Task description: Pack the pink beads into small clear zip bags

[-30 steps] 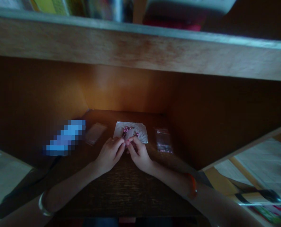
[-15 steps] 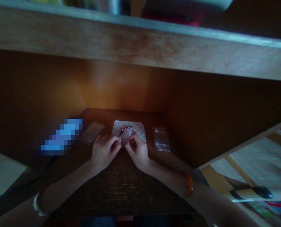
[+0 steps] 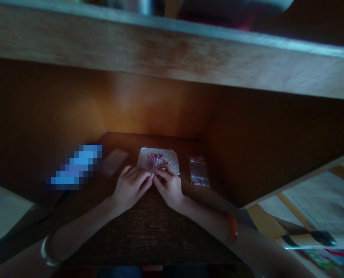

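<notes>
On a dark wooden desk (image 3: 148, 231) lies a white sheet (image 3: 168, 160) with a small heap of pink beads (image 3: 154, 158) on it. My left hand (image 3: 129, 187) and my right hand (image 3: 168, 185) meet fingertip to fingertip at the sheet's near edge. Both pinch something tiny between thumb and fingers; it is too small and dim to name. A ring shows on my left hand, a silver bangle on the left wrist and an orange bangle (image 3: 232, 231) on the right.
A clear bag with pink beads (image 3: 199, 173) lies right of the sheet, another flat clear bag (image 3: 115, 160) left of it, then a blurred blue object (image 3: 76, 168). A wooden shelf (image 3: 172, 58) overhangs the desk. Papers and a dark-handled tool (image 3: 307, 241) lie at lower right.
Both hands stayed at the sheet's near edge. Their fingertips parted slightly half a second ago and now touch again; the view shifted a little.
</notes>
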Demonstrator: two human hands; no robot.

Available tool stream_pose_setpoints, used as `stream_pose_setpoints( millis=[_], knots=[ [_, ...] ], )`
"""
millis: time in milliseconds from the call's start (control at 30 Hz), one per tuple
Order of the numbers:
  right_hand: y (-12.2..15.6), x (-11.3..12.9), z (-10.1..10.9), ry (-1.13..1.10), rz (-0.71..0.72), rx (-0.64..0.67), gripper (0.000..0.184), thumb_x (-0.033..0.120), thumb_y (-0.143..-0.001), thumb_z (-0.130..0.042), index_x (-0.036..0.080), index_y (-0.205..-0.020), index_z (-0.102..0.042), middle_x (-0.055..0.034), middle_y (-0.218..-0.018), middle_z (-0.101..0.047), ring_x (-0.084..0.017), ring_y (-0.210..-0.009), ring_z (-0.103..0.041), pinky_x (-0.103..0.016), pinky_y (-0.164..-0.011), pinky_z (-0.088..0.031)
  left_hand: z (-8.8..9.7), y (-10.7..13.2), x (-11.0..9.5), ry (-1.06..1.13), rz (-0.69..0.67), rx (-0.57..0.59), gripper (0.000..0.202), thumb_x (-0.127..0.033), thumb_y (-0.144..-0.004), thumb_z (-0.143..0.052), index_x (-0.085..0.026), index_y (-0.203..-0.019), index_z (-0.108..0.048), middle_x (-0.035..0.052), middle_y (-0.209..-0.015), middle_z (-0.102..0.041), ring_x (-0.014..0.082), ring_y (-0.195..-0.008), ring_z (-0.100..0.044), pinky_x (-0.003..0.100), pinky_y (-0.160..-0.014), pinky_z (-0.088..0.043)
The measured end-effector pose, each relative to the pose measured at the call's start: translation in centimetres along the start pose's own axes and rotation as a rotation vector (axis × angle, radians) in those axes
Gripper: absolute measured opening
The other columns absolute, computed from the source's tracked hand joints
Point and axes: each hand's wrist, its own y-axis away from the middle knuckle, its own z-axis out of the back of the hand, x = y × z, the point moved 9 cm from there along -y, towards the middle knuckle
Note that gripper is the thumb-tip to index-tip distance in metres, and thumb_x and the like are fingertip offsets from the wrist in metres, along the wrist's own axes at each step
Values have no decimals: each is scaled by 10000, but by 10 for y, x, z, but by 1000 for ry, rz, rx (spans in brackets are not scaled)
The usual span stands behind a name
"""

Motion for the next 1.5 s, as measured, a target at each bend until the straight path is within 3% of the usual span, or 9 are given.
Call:
stream_pose_setpoints(
  millis=[167,267,367,467,700,1000,1233,1500],
  knots=[
    [-2,-7,-3,43,-58,45,392,200,-809,-559,281,-1192,-577,-46,-1021,-591,-127,-654,-577,-266,-609,-497,-6,-2,-5,21,-36,97,202,-208,-888,-428,-187,-734,-557,21,-715,-637,195,-736,-562,351,-736,-367],
    [-3,-10,-1,48,-83,14,421,193,-787,-577,284,-1198,-571,-57,-1072,-569,-154,-755,-595,-281,-651,-515,-11,-2,-3,54,10,150,166,-174,-859,-429,-174,-952,-567,77,-986,-636,232,-906,-554,388,-813,-367],
    [-3,-10,-2,28,-71,-3,363,172,-769,-580,250,-1121,-619,-71,-1114,-546,-193,-911,-583,-321,-746,-525,-16,-1,-3,91,24,198,513,-131,-799,-461,-165,-1302,-368,128,-1329,-460,267,-1173,-435,425,-939,-314],
    [-3,-5,-6,-22,-22,10,340,127,-743,-569,229,-1059,-641,-79,-1150,-528,-215,-1021,-540,-358,-825,-511,-25,2,-4,108,9,253,694,-133,-787,-485,-167,-1411,-185,130,-1447,-314,272,-1293,-310,439,-1006,-245],
    [-4,-4,-7,-186,7,16,367,112,-716,-569,224,-1060,-628,-74,-1107,-532,-214,-1027,-521,-388,-844,-500,-31,5,3,129,30,250,635,-175,-811,-524,-197,-1383,-250,113,-1370,-435,254,-1242,-397,445,-999,-240],
    [-6,-7,-6,-319,-44,-1,305,139,-694,-585,200,-990,-624,-72,-1027,-525,-190,-912,-542,-306,-651,-531,-27,4,11,136,83,197,603,-237,-789,-591,-218,-1335,-336,91,-1268,-525,261,-1160,-464,437,-978,-234],
    [-8,4,-1,-364,35,-20,238,120,-710,-538,213,-922,-593,-57,-1016,-515,-179,-967,-521,-317,-758,-524,-23,2,15,168,128,162,580,-240,-755,-623,-224,-1286,-390,80,-1196,-556,263,-1123,-469,416,-956,-250],
    [-9,8,1,-382,66,-24,289,138,-723,-544,215,-1000,-567,-58,-1033,-519,-194,-1002,-507,-391,-884,-467,-25,2,23,172,171,154,588,-258,-729,-650,-239,-1254,-387,72,-1153,-563,262,-1074,-486,426,-935,-254]
  ],
)
